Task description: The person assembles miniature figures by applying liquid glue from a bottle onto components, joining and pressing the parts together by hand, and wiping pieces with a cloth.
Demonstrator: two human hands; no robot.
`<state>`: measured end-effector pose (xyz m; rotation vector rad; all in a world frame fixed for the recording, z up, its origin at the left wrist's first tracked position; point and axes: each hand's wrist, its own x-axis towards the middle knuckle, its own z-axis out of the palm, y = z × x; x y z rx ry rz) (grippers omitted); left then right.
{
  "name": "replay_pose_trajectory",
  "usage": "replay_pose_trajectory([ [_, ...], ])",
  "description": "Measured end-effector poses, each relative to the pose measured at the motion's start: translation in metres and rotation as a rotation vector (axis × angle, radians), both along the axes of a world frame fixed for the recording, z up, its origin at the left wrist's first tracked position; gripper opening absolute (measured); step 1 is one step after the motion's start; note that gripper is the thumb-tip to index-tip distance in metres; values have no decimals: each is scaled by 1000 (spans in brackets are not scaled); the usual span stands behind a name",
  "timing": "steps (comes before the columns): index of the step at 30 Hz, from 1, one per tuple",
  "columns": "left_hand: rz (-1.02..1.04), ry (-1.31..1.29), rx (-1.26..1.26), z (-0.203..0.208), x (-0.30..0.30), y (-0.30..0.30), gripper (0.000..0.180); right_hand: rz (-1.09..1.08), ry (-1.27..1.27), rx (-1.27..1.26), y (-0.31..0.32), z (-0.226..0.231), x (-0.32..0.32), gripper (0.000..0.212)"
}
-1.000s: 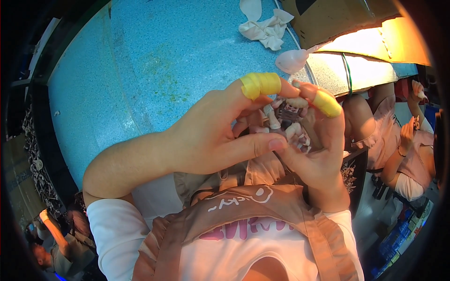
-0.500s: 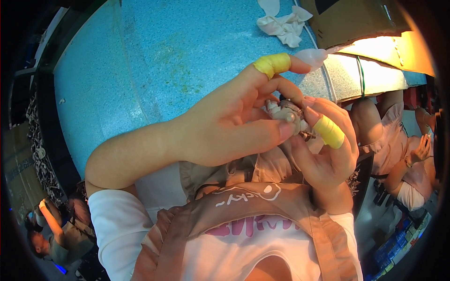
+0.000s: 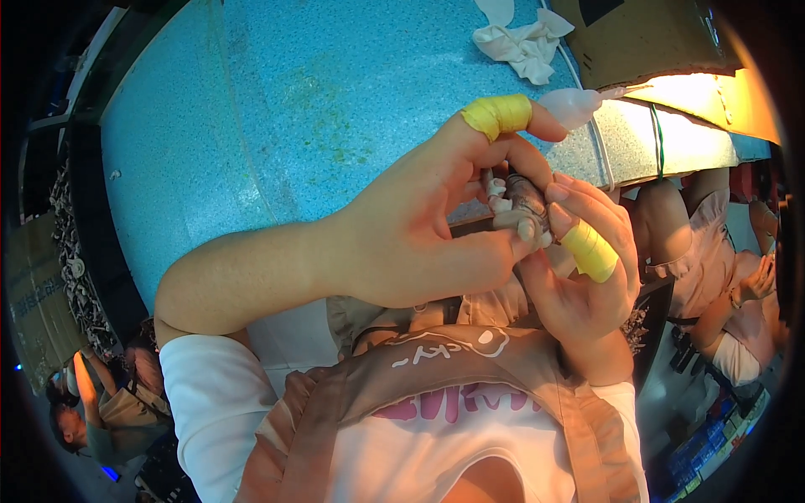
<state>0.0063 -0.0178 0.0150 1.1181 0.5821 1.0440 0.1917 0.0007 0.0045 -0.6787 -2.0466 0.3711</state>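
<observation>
Between both hands is a small figurine [image 3: 527, 201], pale beige on one side and dark brown on the other. My left hand [image 3: 444, 226] grips it from the left with thumb and fingers, while its index finger, wrapped in yellow tape, stretches away above. From the right, my right hand [image 3: 591, 260] holds the same piece in its fingertips; one finger wears yellow tape too. Fingers cover part of the figurine, so its exact shape is hard to make out. Just beyond the left index fingertip lies a translucent squeeze bulb [image 3: 570, 107] with a thin nozzle.
Under my hands is a speckled blue tabletop [image 3: 251, 109]. Crumpled white tissue [image 3: 528, 46] and a cardboard box [image 3: 646, 38] lie at the far right, with a white cord [image 3: 597, 138] beside them. Other people sit at right [image 3: 721, 277] and lower left [image 3: 109, 411].
The figurine has been turned in my fingers, so more of its dark brown side shows. Both hands keep their hold and have shifted only slightly.
</observation>
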Motion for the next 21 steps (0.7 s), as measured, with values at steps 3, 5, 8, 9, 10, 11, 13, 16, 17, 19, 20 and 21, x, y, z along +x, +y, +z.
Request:
replay_pose_trajectory([
  [3, 50, 59, 122, 1, -2, 0, 67, 125, 132, -123, 1, -1, 1, 47],
  [5, 88, 99, 238, 3, -4, 5, 67, 221, 353, -300, 2, 2, 8, 67],
  [8, 193, 241, 480, 8, -14, 11, 67, 49, 571, -385, 7, -3, 5, 51],
  [9, 203, 298, 559, 8, -17, 12, 67, 52, 568, -380, 6, -5, 6, 51],
  [10, 215, 358, 639, 9, -19, 13, 68, 47, 522, -452, 3, -8, 7, 45],
  [11, 219, 359, 645, 12, -20, 14, 68, 41, 474, -522, 1, -10, 7, 39],
  [13, 184, 421, 751, 19, -20, 15, 68, 60, 392, -496, 5, -10, 1, 35],
  [16, 201, 413, 677, 22, -27, 10, 68, 51, 184, -366, 16, -5, -12, 27],
  [17, 193, 406, 687, 26, -30, 11, 68, 110, 222, -426, 20, -2, -17, 26],
  [19, 264, 497, 761, 39, -35, 13, 66, 139, 231, -612, 28, 8, -22, 27],
  [20, 260, 499, 772, 41, -39, 13, 66, 137, 236, -603, 31, 9, -27, 27],
  [21, 353, 547, 819, 44, -43, 13, 66, 101, 164, -662, 35, 9, -35, 28],
])
